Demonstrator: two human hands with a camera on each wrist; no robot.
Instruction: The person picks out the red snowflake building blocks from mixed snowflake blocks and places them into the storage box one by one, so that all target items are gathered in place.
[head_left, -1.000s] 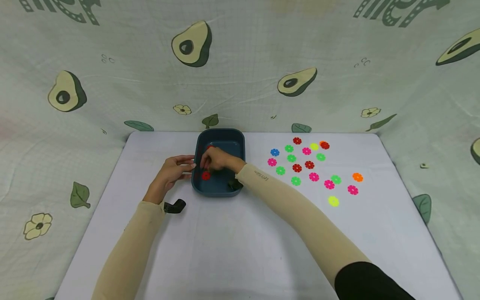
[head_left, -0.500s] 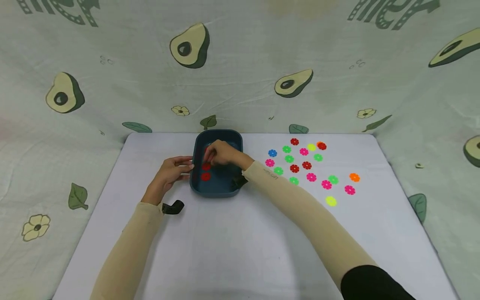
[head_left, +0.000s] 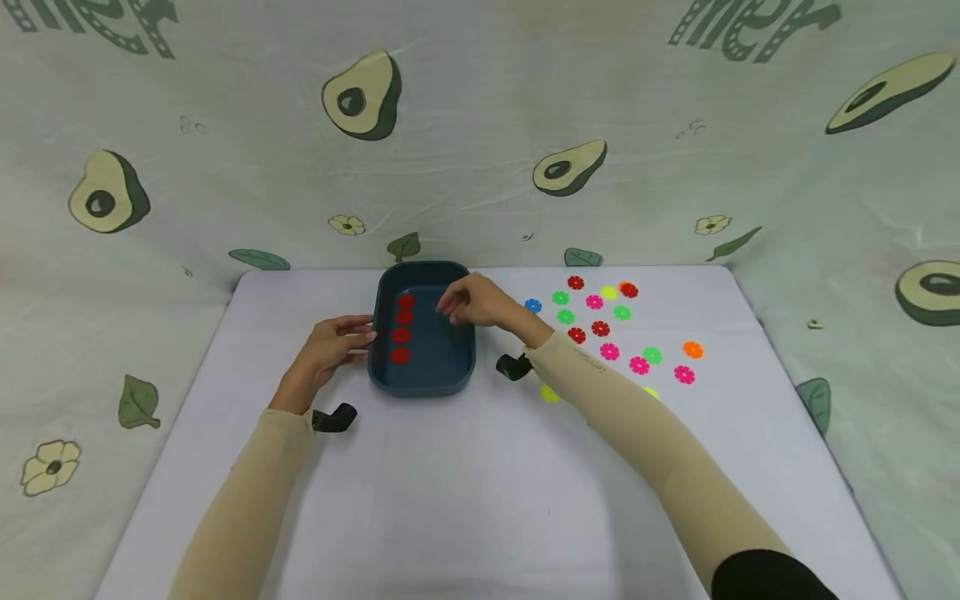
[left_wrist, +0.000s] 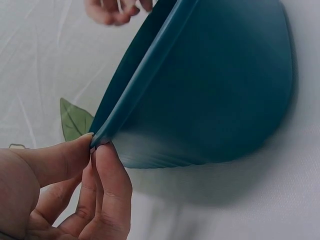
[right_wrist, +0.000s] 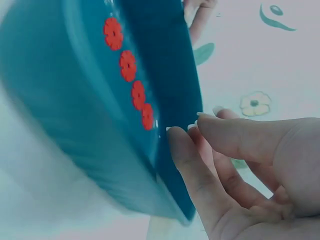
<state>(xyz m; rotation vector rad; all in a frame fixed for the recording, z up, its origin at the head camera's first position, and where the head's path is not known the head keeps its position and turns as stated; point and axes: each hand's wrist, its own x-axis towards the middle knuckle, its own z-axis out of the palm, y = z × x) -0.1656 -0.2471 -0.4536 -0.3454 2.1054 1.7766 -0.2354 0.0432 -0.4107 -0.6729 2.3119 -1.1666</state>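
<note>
The left hand pinches the rim of a blue tray between thumb and fingers. The right hand, relaxed and free, hovers over the tray's near-hand side. Four red discs line the tray between both hands; colourful discs lie scattered right of the right hand.

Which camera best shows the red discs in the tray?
The right wrist view: all four red discs appear large, with notched edges. The head view shows all four too, but smaller. The left wrist view shows none; the tray hides them.
</note>
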